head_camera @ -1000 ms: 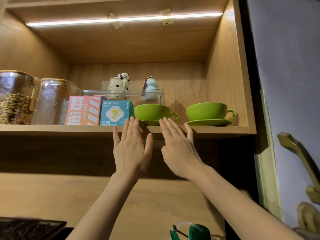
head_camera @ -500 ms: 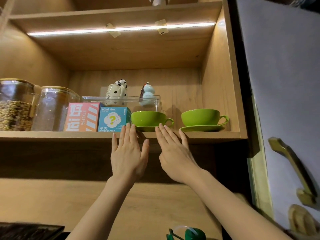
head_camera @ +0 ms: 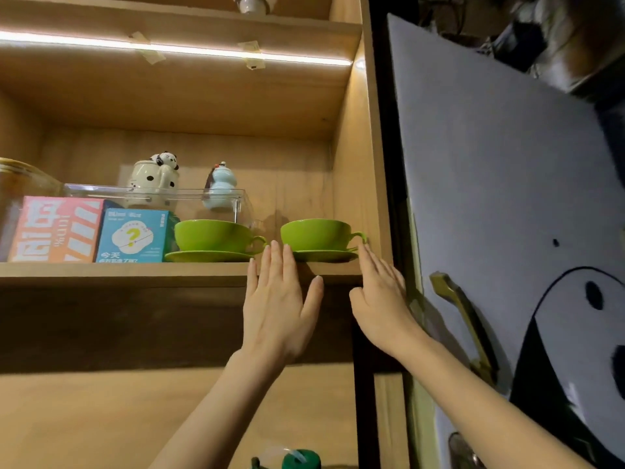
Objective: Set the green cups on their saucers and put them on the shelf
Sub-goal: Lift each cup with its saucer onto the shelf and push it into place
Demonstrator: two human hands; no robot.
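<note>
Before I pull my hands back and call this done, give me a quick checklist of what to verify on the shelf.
1. Left cup sits on its saucer: ok.
2. Right cup sits on its saucer: ok.
3. Both cups upright, handles to the right: ok.
4. Both saucers fully on the shelf, not over the front edge: cannot tell, they sit close to it.
5. Left hand open and holding nothing: ok.
6. Right hand clear of the right saucer: cannot tell, its fingers reach up beside the rim.
</note>
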